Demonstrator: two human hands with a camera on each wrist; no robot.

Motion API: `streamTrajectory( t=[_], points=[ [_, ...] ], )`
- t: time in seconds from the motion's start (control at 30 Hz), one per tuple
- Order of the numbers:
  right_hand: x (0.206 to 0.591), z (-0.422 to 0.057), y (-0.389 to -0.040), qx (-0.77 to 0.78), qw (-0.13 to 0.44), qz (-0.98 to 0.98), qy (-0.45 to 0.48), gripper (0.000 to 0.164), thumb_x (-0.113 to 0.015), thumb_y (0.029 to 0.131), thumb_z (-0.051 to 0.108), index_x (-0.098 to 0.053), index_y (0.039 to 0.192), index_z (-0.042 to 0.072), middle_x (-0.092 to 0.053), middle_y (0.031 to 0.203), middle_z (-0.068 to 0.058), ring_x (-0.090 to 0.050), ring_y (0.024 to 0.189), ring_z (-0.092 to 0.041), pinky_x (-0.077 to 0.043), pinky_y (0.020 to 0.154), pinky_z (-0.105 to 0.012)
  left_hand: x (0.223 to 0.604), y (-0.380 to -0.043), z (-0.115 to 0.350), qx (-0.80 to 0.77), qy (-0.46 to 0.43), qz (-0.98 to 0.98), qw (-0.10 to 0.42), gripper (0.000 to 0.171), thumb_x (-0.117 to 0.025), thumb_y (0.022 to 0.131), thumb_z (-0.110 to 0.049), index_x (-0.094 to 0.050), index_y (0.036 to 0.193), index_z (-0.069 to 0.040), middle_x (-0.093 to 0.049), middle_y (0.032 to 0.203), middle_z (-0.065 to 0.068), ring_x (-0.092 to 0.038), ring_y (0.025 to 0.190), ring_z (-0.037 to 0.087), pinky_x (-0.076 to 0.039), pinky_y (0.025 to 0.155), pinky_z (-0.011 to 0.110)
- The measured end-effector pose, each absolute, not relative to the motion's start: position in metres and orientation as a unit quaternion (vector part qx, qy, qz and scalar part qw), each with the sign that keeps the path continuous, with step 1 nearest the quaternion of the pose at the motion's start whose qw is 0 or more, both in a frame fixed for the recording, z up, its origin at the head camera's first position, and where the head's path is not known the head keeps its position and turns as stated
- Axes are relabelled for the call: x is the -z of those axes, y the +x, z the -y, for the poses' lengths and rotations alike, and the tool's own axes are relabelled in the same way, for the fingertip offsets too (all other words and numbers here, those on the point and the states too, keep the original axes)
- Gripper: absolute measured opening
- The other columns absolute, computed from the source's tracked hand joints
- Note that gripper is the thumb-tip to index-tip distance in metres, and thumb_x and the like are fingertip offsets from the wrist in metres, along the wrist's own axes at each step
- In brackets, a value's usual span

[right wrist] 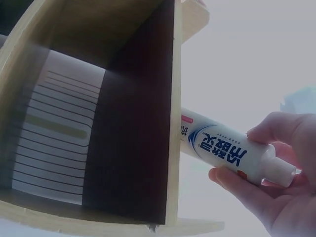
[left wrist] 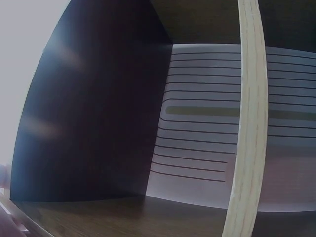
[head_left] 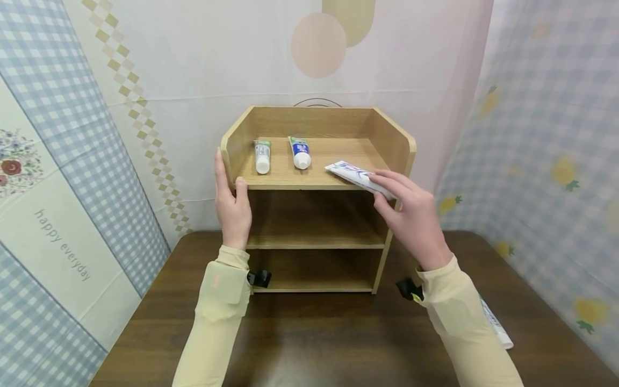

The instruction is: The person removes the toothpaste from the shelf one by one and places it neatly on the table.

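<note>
Held aslant over the top deck (head_left: 338, 146): a white toothpaste tube (head_left: 353, 173)

Near its cap end, the white toothpaste tube is pinched between the thumb and fingers of the right grip (head_left: 416, 215), at the right front corner of the wooden three-tier shelf unit (head_left: 314, 122). The coming move is judged to turn on the tube's slant: from the right grip it is pointed inward and to the left, its crimped end held over the top deck and its cap end outside the front edge. Its long axis is thus set across those of the green-and-white tube (head_left: 263, 156) and the blue-and-white tube (head_left: 301, 153), which are laid roughly front to back, caps foremost, toward the left and middle of the deck. The left grip (head_left: 234, 209), farther from the tube, is rested against the left side panel (head_left: 236, 153), fingers straight and thumb spread toward the front.

In the head view the cap is covered by the right grip; in the right wrist view it is shown, while the crimped end is hidden behind the unit's boards. Whether the deck is touched by the tube cannot be told. On the tabletop (head_left: 309, 333), a fourth tube (head_left: 498, 328) is partly covered by the right sleeve (head_left: 464, 317). In the left wrist view, little of the left grip is caught.
</note>
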State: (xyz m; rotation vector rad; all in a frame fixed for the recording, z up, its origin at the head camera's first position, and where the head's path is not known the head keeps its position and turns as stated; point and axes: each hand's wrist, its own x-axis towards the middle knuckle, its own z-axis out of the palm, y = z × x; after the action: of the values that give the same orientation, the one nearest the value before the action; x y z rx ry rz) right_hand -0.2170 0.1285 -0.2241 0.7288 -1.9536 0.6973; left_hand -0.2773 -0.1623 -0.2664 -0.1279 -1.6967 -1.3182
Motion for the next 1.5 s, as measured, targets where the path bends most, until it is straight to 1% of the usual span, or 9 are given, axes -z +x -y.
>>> streamTrajectory(
  t=[0.13, 0.23, 0.43, 0.5, 0.67, 0.77, 1.0, 1.17, 1.5],
  points=[
    [0.226, -0.134, -0.210, -0.284, 0.460, 0.789, 0.292, 0.030, -0.060, 0.079, 0.005, -0.067, 0.107, 0.011, -0.065, 0.109, -0.004, -0.060, 0.099, -0.017, -0.036, 0.077, -0.009, 0.268, -0.276, 0.163, 0.532, -0.052, 0.695, 0.480, 0.060, -0.041, 0.090, -0.013, -0.020, 0.141, -0.036, -0.028, 0.145, -0.012, -0.027, 0.131, 0.000, -0.024, 0.108, 0.026],
    [0.228, -0.139, -0.205, -0.283, 0.457, 0.792, 0.290, 0.031, -0.061, 0.078, 0.005, -0.066, 0.108, 0.012, -0.065, 0.109, -0.003, -0.059, 0.101, -0.014, -0.036, 0.084, -0.007, 0.268, -0.276, 0.163, 0.529, -0.054, 0.694, 0.485, 0.061, -0.040, 0.089, -0.013, -0.020, 0.141, -0.038, -0.028, 0.144, -0.016, -0.027, 0.131, -0.002, -0.025, 0.107, 0.024],
    [0.231, -0.146, -0.192, -0.299, 0.469, 0.779, 0.289, 0.034, -0.063, 0.075, 0.000, -0.068, 0.106, 0.013, -0.066, 0.108, -0.004, -0.060, 0.100, -0.015, -0.036, 0.086, -0.007, 0.266, -0.276, 0.163, 0.530, -0.055, 0.696, 0.482, 0.060, -0.040, 0.090, -0.013, -0.021, 0.142, -0.035, -0.028, 0.143, -0.019, -0.029, 0.129, -0.004, -0.026, 0.106, 0.023],
    [0.231, -0.149, -0.186, -0.304, 0.476, 0.774, 0.287, 0.034, -0.064, 0.074, -0.001, -0.068, 0.105, 0.013, -0.066, 0.108, -0.004, -0.060, 0.100, -0.014, -0.037, 0.082, -0.006, 0.267, -0.275, 0.163, 0.534, -0.055, 0.694, 0.480, 0.060, -0.040, 0.090, -0.013, -0.020, 0.141, -0.036, -0.028, 0.143, -0.019, -0.029, 0.129, -0.004, -0.026, 0.106, 0.023],
    [0.229, -0.161, -0.169, -0.314, 0.491, 0.765, 0.273, 0.034, -0.066, 0.072, -0.004, -0.069, 0.103, 0.010, -0.066, 0.107, -0.008, -0.058, 0.101, -0.003, -0.037, 0.075, -0.005, 0.268, -0.276, 0.162, 0.538, -0.055, 0.689, 0.483, 0.061, -0.041, 0.090, -0.013, -0.020, 0.140, -0.040, -0.028, 0.143, -0.018, -0.027, 0.130, -0.004, -0.024, 0.107, 0.022],
    [0.229, -0.168, -0.158, -0.323, 0.501, 0.757, 0.266, 0.034, -0.066, 0.070, -0.007, -0.069, 0.101, 0.005, -0.066, 0.104, -0.013, -0.057, 0.101, 0.002, -0.038, 0.079, -0.004, 0.268, -0.277, 0.162, 0.535, -0.055, 0.689, 0.485, 0.060, -0.041, 0.089, -0.014, -0.021, 0.140, -0.039, -0.029, 0.144, -0.017, -0.028, 0.130, -0.003, -0.025, 0.107, 0.023],
    [0.233, -0.182, -0.147, -0.330, 0.526, 0.739, 0.263, 0.028, -0.064, 0.072, -0.003, -0.070, 0.098, 0.003, -0.067, 0.103, -0.015, -0.060, 0.101, -0.004, -0.039, 0.081, -0.006, 0.268, -0.279, 0.163, 0.539, -0.059, 0.686, 0.485, 0.060, -0.040, 0.089, -0.012, -0.021, 0.141, -0.035, -0.028, 0.144, -0.018, -0.027, 0.130, -0.004, -0.024, 0.107, 0.021],
    [0.238, -0.187, -0.144, -0.336, 0.526, 0.736, 0.262, 0.026, -0.064, 0.073, -0.001, -0.069, 0.098, 0.002, -0.067, 0.104, -0.014, -0.061, 0.101, -0.009, -0.040, 0.083, -0.008, 0.267, -0.278, 0.164, 0.533, -0.057, 0.687, 0.490, 0.060, -0.040, 0.089, -0.012, -0.021, 0.141, -0.036, -0.027, 0.144, -0.018, -0.026, 0.130, -0.004, -0.024, 0.107, 0.021],
    [0.242, -0.197, -0.125, -0.328, 0.528, 0.745, 0.242, 0.024, -0.062, 0.074, -0.002, -0.069, 0.097, -0.001, -0.066, 0.104, -0.016, -0.059, 0.101, -0.003, -0.038, 0.080, -0.004, 0.268, -0.279, 0.163, 0.535, -0.052, 0.692, 0.482, 0.062, -0.040, 0.089, -0.011, -0.020, 0.140, -0.039, -0.027, 0.144, -0.018, -0.027, 0.130, -0.005, -0.024, 0.107, 0.021]
  ],
)
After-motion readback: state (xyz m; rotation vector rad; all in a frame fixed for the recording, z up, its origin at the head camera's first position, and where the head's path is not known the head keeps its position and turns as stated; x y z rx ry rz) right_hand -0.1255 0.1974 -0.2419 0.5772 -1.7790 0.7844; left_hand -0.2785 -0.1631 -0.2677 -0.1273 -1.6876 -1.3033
